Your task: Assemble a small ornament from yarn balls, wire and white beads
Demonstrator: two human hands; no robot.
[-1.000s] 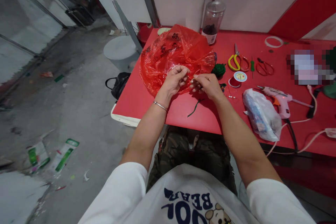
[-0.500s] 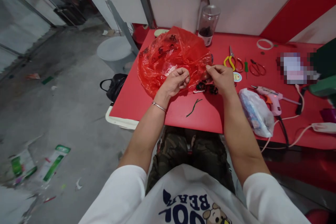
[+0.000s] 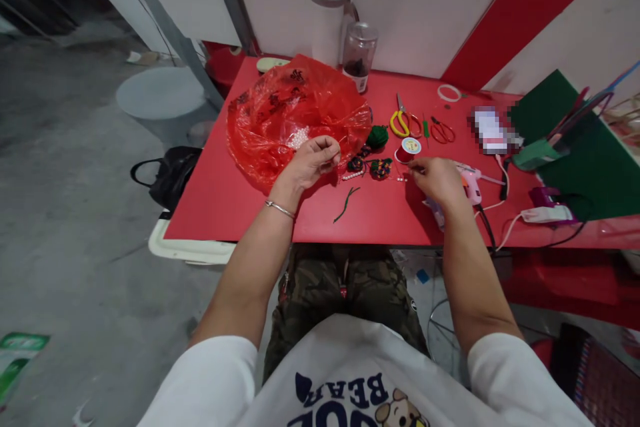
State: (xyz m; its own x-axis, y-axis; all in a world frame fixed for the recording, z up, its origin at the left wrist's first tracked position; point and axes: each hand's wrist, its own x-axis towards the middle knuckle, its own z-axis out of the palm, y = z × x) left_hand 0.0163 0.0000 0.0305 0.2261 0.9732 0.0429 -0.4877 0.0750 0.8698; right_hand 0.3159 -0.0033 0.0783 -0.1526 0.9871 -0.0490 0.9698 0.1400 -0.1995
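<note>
My left hand [image 3: 316, 159] is raised over the front of a crumpled red plastic bag [image 3: 330, 93], thumb and fingertips pinched together. White pearl beads [image 3: 299, 138] lie on that bag. My right hand [image 3: 437, 180] is also pinched, beside a spool of red thread [image 3: 409, 149] with a white label. What either pinch holds is too fine to make out. A few small white beads [image 3: 401, 179] show just left of the right fingertips. Between the hands lie dark multicoloured cord [image 3: 381, 168], a green yarn ball [image 3: 377, 137] and a short row of pearls [image 3: 353, 175].
A green cord scrap [image 3: 346, 205] lies near the red table's [image 3: 260, 221] front edge. Behind are yellow-handled pliers [image 3: 400, 123], red-handled snips [image 3: 443, 130] and a clear jar [image 3: 360, 53]. A pink glue gun [image 3: 471, 183] with cables is partly behind my right arm.
My right hand has moved right, away from my left, uncovering the thread spool and yarn ball. It now covers most of the white plastic bag. The view has turned rightward.
</note>
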